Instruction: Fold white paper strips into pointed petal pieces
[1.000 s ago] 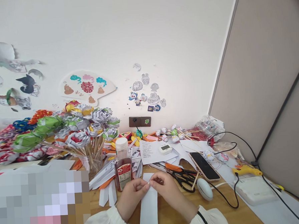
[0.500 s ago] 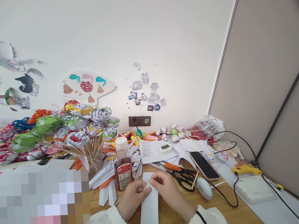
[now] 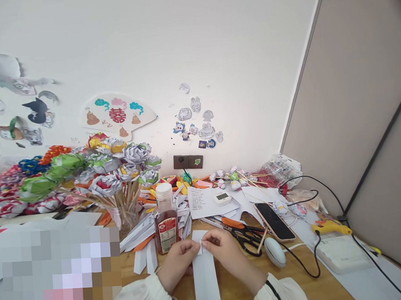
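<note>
Both of my hands meet low in the middle of the view over a long white paper strip [image 3: 205,279] that lies on the wooden desk [image 3: 295,284]. My left hand [image 3: 177,263] pinches the strip near its far end with thumb and fingers closed. My right hand [image 3: 228,251] pinches the same spot from the right, fingers curled. A small fold of paper stands up between the fingertips. White sleeves cover both wrists.
A sauce bottle [image 3: 165,219] stands just left of my hands, beside a jar of paper flowers [image 3: 117,172]. Orange-handled scissors [image 3: 241,230], a phone [image 3: 274,221], a white mouse [image 3: 275,252], a yellow glue gun [image 3: 330,227] and cables lie to the right. Loose paper strips [image 3: 146,260] lie left.
The near end of the strip has swung slightly to the right, and my fingertips have closed together on a small fold near its far end.
</note>
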`<state>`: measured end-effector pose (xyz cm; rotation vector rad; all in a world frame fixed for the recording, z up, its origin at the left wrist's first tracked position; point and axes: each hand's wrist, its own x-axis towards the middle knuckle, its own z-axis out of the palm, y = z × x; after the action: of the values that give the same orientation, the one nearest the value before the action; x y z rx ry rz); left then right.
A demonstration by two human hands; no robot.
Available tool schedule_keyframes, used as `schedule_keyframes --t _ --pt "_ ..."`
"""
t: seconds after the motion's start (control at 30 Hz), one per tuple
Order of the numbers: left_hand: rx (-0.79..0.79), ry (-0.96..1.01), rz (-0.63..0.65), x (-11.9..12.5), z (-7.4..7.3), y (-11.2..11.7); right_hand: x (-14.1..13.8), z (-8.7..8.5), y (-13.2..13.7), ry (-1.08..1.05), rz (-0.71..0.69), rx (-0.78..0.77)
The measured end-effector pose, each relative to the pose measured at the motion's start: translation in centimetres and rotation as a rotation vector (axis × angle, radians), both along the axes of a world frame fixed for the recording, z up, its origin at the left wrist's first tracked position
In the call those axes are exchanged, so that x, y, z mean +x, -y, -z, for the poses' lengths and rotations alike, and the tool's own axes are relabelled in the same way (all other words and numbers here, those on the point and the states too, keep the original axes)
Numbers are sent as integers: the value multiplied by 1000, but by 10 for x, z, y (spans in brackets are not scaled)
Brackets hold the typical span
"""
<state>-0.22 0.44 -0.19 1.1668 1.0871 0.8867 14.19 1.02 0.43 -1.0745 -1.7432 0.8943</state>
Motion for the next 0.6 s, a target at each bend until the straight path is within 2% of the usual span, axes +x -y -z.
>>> schedule_keyframes --t 0.3,0.6 --pt "248 -153 -4 -3 -1 -3 -1 -1 1 8 8 9" --pt "344 -238 3 -1 1 0 -1 0 1 26 -5 30"
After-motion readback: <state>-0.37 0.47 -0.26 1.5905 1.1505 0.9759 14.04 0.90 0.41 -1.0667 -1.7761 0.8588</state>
